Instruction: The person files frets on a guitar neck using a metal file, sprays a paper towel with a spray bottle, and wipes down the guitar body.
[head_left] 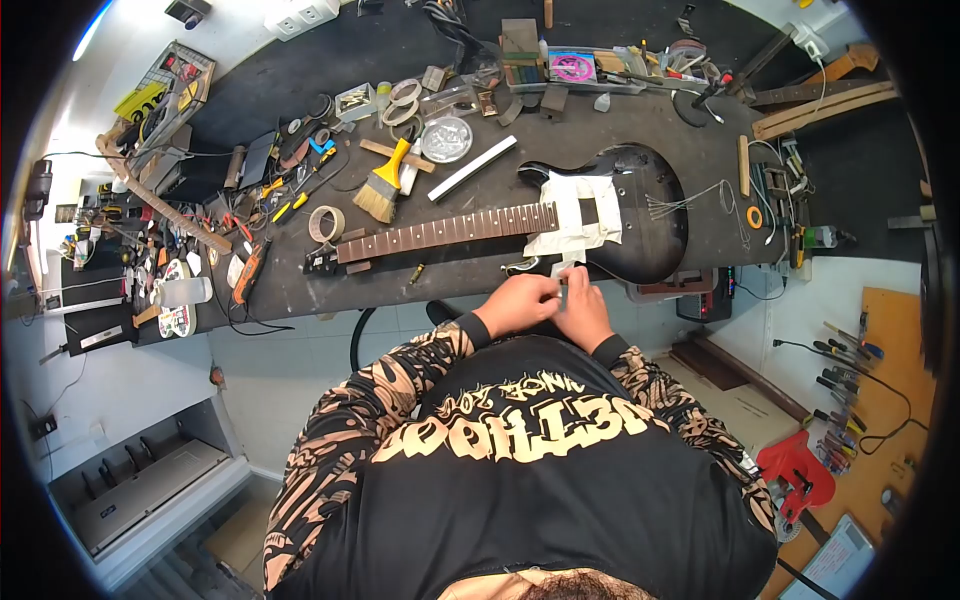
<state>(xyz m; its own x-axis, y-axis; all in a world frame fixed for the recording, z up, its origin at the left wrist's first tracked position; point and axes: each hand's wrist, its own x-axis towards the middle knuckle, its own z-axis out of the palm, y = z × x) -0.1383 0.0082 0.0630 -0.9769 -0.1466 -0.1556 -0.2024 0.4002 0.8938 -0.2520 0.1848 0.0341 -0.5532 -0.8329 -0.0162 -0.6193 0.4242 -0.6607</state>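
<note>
Subject: an electric guitar, lying flat on the dark surface, headstock to the left, body to the right, directly before the person.

Handling, judged left to right: the neck should be stiff and is the natural hold, but the frets call for care; the body should be the heavier end, smooth, slippery and easily scratched, best supported from beneath. The left hand is at the body's near edge, its fingers curled narrow; whether they grip anything cannot be told. The right hand adjoins it, fingers pinched on a pale strip, apparently masking tape: light, limp, probably tacky, best taken by an end.

Materials, left to right: a ring-shaped tape roll; a fretboard of brown wood crossed by metal frets; a paintbrush with coarse tan bristles and yellow handle; a straight white bar; creased, cream masking over the body's middle; glossy black finish with rounded edges; thin wires, loosely splayed.
</note>
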